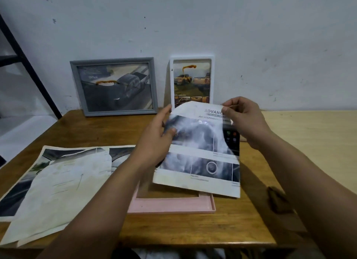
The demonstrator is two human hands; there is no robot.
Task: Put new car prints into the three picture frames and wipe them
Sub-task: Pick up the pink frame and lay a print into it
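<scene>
A pink picture frame (172, 205) lies flat on the wooden table (193, 231), open side up. Above it I hold a car print (201, 158) with grey photos and a white heading strip. My left hand (158, 135) grips its left edge, thumb on top. My right hand (243, 119) pinches its top right corner. A grey frame (114, 86) holding a dark pickup print leans on the wall at the back. Beside it leans a white frame (192, 80) with a yellow pickup print.
Loose prints and a pale sheet (56, 189) lie overlapped on the left of the table. A brown cloth (278, 200) sits at the right edge. A paler table (309, 135) adjoins on the right. A black metal rack (19, 53) stands at the far left.
</scene>
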